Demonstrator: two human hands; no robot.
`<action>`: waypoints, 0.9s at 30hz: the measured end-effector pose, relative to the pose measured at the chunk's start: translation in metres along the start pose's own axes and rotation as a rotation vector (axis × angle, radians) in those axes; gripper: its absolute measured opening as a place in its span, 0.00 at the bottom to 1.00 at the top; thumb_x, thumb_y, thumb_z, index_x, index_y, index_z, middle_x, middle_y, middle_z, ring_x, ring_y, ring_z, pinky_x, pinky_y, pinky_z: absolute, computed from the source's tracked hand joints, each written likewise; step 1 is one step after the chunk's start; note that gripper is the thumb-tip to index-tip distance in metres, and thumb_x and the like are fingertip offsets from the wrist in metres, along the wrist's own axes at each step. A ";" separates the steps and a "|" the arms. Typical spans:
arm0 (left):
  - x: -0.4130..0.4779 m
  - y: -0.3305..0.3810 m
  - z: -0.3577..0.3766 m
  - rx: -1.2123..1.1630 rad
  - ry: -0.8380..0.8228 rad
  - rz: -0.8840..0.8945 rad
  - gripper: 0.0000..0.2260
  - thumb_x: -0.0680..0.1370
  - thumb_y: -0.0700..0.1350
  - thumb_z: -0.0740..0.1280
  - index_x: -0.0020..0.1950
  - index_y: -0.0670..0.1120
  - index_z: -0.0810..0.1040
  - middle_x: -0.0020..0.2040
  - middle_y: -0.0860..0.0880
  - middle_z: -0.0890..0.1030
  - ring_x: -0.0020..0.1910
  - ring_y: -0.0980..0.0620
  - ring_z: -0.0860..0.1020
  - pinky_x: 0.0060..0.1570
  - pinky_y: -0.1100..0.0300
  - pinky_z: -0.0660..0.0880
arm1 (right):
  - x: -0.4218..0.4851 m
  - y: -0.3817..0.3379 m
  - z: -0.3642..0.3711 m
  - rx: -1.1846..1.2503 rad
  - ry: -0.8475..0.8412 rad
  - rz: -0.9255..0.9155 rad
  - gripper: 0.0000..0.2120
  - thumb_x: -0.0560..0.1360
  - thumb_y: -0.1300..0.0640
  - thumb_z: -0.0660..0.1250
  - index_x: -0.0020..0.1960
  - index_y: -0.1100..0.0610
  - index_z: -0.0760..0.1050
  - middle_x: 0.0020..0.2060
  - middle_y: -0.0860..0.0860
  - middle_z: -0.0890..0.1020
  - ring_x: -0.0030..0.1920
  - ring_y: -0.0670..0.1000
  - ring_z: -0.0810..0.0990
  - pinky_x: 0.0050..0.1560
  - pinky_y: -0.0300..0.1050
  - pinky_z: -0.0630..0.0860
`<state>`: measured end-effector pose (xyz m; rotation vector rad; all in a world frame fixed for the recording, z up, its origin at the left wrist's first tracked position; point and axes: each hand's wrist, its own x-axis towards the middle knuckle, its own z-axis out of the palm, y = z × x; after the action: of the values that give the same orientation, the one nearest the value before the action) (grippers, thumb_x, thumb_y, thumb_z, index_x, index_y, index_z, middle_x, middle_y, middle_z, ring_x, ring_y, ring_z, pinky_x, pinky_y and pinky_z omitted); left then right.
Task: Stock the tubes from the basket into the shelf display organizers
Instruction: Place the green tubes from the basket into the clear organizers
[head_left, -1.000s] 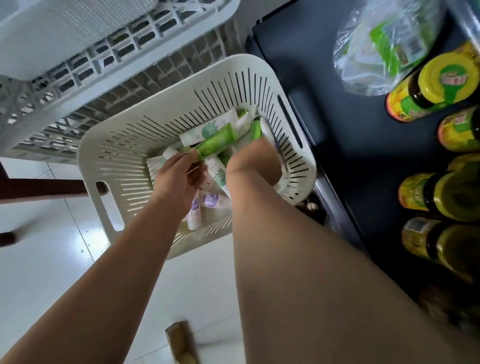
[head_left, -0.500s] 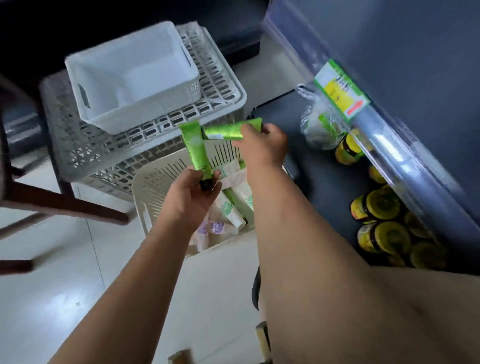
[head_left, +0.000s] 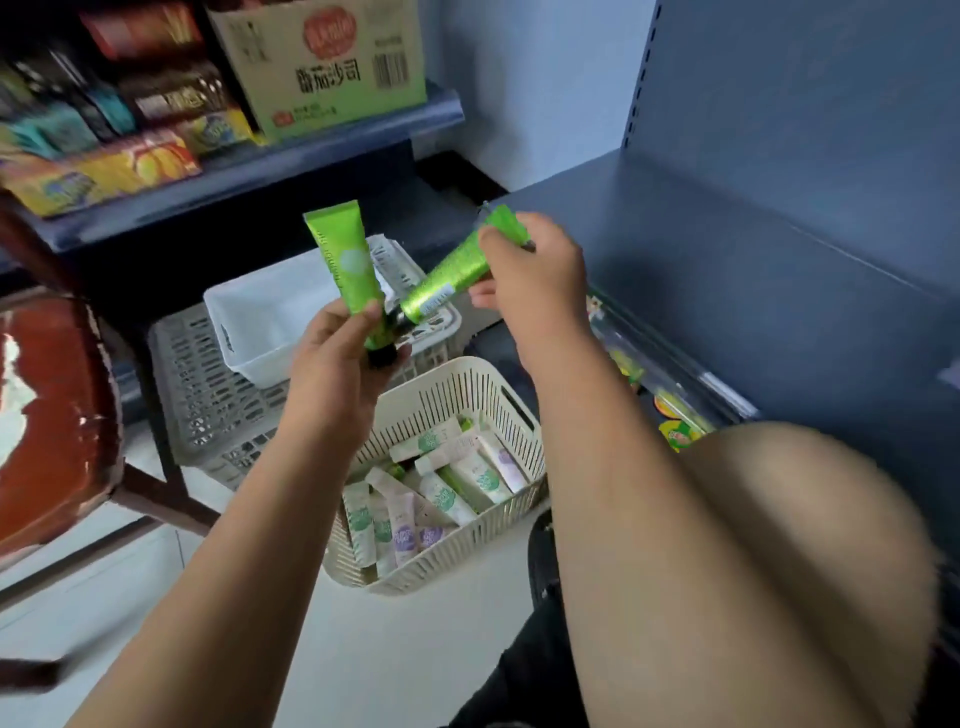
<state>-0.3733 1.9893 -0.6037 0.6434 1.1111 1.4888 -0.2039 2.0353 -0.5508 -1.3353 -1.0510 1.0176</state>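
My left hand grips the upright tube, right hand the tilted tube; caps close, I might knock one loose.

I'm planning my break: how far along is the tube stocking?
Done: no stocked tube shows in view. In hand: the left hand grips one green tube, cap down; the right hand holds a second green tube, tilted. Left: many white tubes lie in the cream basket, waiting.
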 end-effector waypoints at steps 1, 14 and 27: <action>-0.005 0.004 0.012 0.015 -0.022 0.011 0.06 0.81 0.39 0.68 0.45 0.47 0.76 0.50 0.44 0.82 0.52 0.44 0.82 0.56 0.47 0.81 | -0.006 -0.003 -0.009 0.031 0.019 0.023 0.07 0.75 0.55 0.68 0.52 0.51 0.80 0.39 0.56 0.84 0.28 0.53 0.82 0.38 0.55 0.85; -0.091 0.008 0.181 0.173 -0.447 0.194 0.11 0.74 0.39 0.76 0.54 0.39 0.81 0.43 0.43 0.82 0.39 0.47 0.79 0.42 0.52 0.76 | -0.042 -0.073 -0.155 0.031 0.535 -0.037 0.09 0.65 0.50 0.63 0.34 0.56 0.74 0.32 0.56 0.84 0.30 0.55 0.76 0.34 0.52 0.76; -0.202 -0.044 0.300 0.188 -0.787 0.051 0.14 0.74 0.35 0.75 0.58 0.37 0.79 0.48 0.37 0.85 0.41 0.45 0.83 0.42 0.51 0.79 | -0.114 -0.098 -0.316 0.252 0.647 0.097 0.14 0.79 0.43 0.66 0.43 0.53 0.74 0.31 0.49 0.75 0.29 0.50 0.73 0.32 0.41 0.70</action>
<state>-0.0463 1.8807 -0.4843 1.2582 0.6155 1.0127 0.0729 1.8503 -0.4435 -1.3765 -0.3630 0.6794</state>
